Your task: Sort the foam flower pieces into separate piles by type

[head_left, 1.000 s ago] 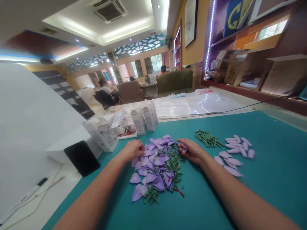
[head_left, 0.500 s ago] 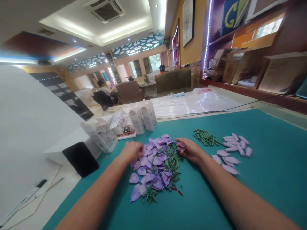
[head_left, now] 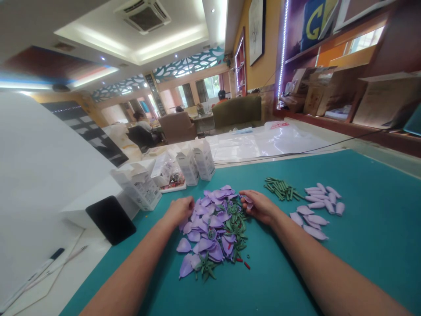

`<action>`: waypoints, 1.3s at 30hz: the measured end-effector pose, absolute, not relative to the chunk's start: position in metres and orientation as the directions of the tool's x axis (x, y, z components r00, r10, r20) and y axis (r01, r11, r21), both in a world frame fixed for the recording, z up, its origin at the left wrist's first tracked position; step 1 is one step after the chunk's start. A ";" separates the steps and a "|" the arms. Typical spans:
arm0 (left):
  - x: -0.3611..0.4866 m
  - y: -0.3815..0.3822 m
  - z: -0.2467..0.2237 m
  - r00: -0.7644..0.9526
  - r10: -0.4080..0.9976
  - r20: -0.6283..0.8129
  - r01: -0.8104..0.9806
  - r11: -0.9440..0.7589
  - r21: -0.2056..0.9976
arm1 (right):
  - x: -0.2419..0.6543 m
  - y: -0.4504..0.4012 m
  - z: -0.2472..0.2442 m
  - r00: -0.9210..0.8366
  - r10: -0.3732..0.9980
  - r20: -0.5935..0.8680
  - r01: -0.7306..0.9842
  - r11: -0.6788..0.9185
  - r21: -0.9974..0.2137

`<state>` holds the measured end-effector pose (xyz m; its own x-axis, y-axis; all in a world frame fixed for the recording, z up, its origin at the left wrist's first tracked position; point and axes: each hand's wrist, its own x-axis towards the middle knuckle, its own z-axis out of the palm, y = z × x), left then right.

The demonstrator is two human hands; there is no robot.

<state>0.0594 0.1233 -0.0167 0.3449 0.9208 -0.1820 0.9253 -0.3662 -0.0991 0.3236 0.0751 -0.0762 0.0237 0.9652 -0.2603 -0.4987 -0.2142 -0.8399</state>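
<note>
Head view: left hand point(head_left: 180, 210) curled against the lilac petal pile point(head_left: 207, 230) on the teal mat point(head_left: 362, 250) (grasp: I cannot tell from here). Right hand point(head_left: 259, 207) pinches a small petal point(head_left: 248, 200).

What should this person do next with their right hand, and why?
Probably the right hand should lay its small purple piece among the pale petals to its right. The pile mixes purple petals and green leaves, while those pale petals lie apart, so that seems the likeliest spot, though the piece is small to judge.
</note>
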 end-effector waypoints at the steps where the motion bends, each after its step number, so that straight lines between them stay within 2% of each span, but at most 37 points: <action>1: 0.059 0.123 -0.017 0.340 0.925 -0.167 0.929 -0.358 -0.096 | 0.324 0.075 -0.077 0.022 0.965 -0.261 -0.495 -0.216 -0.841; 6: 0.053 0.125 -0.019 0.325 0.939 -0.111 0.937 -0.335 -0.099 | 0.324 0.077 -0.079 0.023 0.966 -0.259 -0.486 -0.216 -0.847; 13: 0.051 0.127 -0.023 0.337 0.932 -0.133 0.933 -0.350 -0.088 | 0.323 0.074 -0.075 0.016 0.966 -0.257 -0.489 -0.216 -0.845; 18: 0.055 0.122 -0.012 0.358 0.934 -0.020 0.932 -0.358 -0.057 | 0.322 0.073 -0.072 0.017 0.961 -0.277 -0.518 -0.228 -0.824; 21: 0.070 0.115 0.001 0.429 0.897 0.103 0.902 -0.432 -0.001 | 0.323 0.075 -0.072 0.005 0.956 -0.293 -0.569 -0.238 -0.787; 27: 0.138 0.093 0.011 0.617 0.731 0.292 0.739 -0.666 0.104 | 0.323 0.075 -0.071 -0.099 0.947 -0.305 -0.634 -0.296 -0.714; 33: 0.187 0.084 -0.007 0.721 0.598 0.349 0.602 -0.791 0.112 | 0.318 0.074 -0.072 -0.247 0.946 -0.210 -0.659 -0.323 -0.679; 39: 0.173 0.095 -0.005 0.682 0.617 0.392 0.574 -0.784 0.236 | 0.323 0.077 -0.070 -0.153 0.958 -0.242 -0.654 -0.281 -0.702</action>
<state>0.1732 0.0945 -0.0052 0.6822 0.6169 0.3923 0.5738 -0.7844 0.2357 0.3229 0.0770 -0.0705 -0.1529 0.9583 -0.2416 -0.6541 -0.2814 -0.7022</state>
